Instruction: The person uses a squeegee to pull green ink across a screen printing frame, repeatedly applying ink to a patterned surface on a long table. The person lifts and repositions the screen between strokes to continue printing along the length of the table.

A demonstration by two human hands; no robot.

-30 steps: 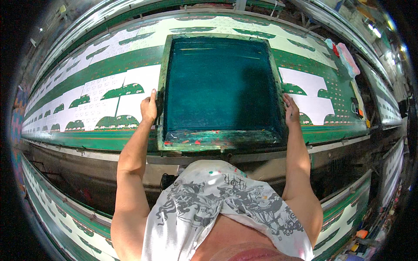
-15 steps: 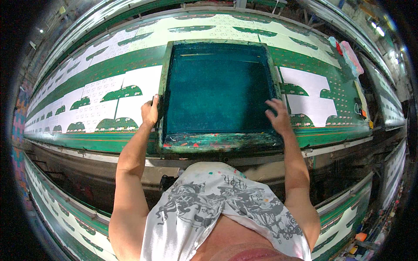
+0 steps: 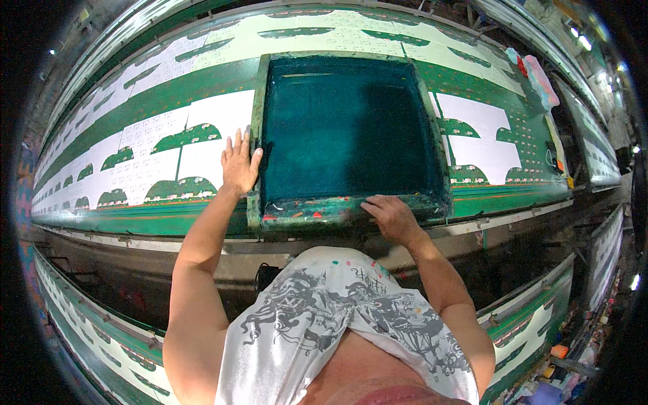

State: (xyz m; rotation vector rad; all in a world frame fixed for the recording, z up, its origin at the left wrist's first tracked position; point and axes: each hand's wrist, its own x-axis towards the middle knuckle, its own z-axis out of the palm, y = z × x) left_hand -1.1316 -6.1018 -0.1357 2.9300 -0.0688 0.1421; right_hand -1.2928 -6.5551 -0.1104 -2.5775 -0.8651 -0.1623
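A large screen-printing frame [image 3: 352,208] with dark teal mesh [image 3: 317,135] lies over white cut pieces on a long green table. My left hand [image 3: 239,165] is open, its fingers spread, beside the frame's left rail and over a white piece [image 3: 202,156]. Bent loosely, the fingers of my right hand [image 3: 395,217] are at the paint-stained near rail, right of its middle. Nothing shows in either hand. A shadow darkens the right part of the mesh.
More white pieces [image 3: 476,158] lie right of the frame, and printed rows [image 3: 148,138] run off to the left. A pink bundle [image 3: 540,81] rests at the table's far right. A metal rail [image 3: 520,217] follows the near edge. Another green table stands behind me.
My right hand has moved from the frame's right side down and left to the near rail. My left hand has opened from its closed pose at the left rail.
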